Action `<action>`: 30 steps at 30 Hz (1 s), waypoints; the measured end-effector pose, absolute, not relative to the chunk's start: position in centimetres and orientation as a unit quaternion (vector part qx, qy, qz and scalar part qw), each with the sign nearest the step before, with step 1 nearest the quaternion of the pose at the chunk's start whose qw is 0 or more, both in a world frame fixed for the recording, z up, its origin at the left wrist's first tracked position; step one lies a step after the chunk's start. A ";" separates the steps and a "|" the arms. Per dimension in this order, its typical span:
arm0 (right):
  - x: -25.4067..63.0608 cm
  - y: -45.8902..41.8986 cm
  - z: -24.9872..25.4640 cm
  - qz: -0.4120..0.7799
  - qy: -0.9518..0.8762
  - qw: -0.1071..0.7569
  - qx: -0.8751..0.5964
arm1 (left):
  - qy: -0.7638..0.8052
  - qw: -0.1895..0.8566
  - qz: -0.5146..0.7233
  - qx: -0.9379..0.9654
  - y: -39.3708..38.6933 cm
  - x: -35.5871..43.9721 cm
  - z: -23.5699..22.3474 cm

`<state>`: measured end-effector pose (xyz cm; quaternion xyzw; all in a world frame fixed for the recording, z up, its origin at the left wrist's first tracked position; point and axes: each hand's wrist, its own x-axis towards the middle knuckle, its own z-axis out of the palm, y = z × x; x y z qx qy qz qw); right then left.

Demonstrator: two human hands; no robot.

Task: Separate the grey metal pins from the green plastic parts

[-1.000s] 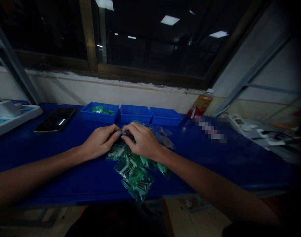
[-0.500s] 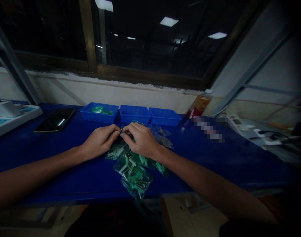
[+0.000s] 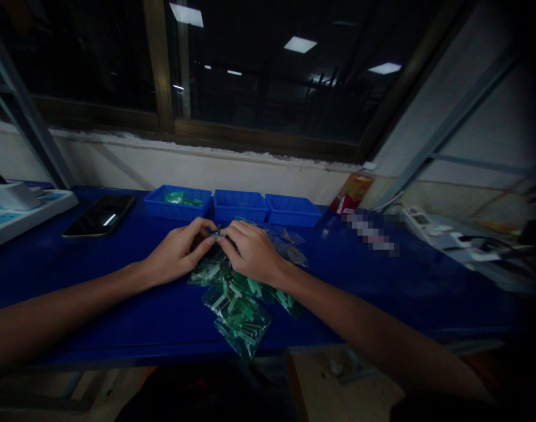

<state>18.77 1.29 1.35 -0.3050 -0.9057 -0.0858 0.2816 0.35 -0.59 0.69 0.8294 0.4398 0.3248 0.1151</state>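
My left hand (image 3: 177, 252) and my right hand (image 3: 248, 251) meet fingertip to fingertip over a heap of clear bags of green parts (image 3: 239, 313) on the blue table (image 3: 118, 316). Both hands are closed in a pinch on a small dark item (image 3: 218, 234) held between them; it is too small and dim to name. My right palm rests on the bags. More clear bags (image 3: 294, 249) lie just beyond my right hand.
Three blue trays (image 3: 239, 206) stand in a row by the wall; the left one holds green bags. A black phone (image 3: 98, 215) lies at the left, beside a white device (image 3: 17, 202). A red-and-yellow packet (image 3: 351, 193) and white equipment (image 3: 452, 237) sit at the right.
Both hands stay together over the bags; the fingertips have shifted slightly on the small item. The view has tilted a little.
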 end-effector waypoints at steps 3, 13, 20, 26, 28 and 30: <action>18.8 1.4 1.4 -0.097 -0.905 0.273 -0.312 | 0.433 0.105 0.322 0.835 -0.6 0.4 0.5; 18.8 1.2 1.4 -0.035 -0.908 0.311 -0.281 | 0.431 0.090 0.308 0.844 -0.4 0.4 0.7; 18.8 1.3 1.3 -0.054 -0.913 0.302 -0.271 | 0.432 0.104 0.306 0.842 -0.6 0.4 0.9; 18.8 1.5 1.2 -0.072 -0.903 0.308 -0.292 | 0.421 0.094 0.339 0.836 -0.5 0.4 0.6; 18.8 1.6 1.2 -0.077 -0.902 0.307 -0.294 | 0.421 0.086 0.342 0.836 -0.5 0.4 0.4; 18.8 1.6 1.2 -0.081 -0.903 0.305 -0.292 | 0.418 0.079 0.344 0.837 -0.5 0.4 0.3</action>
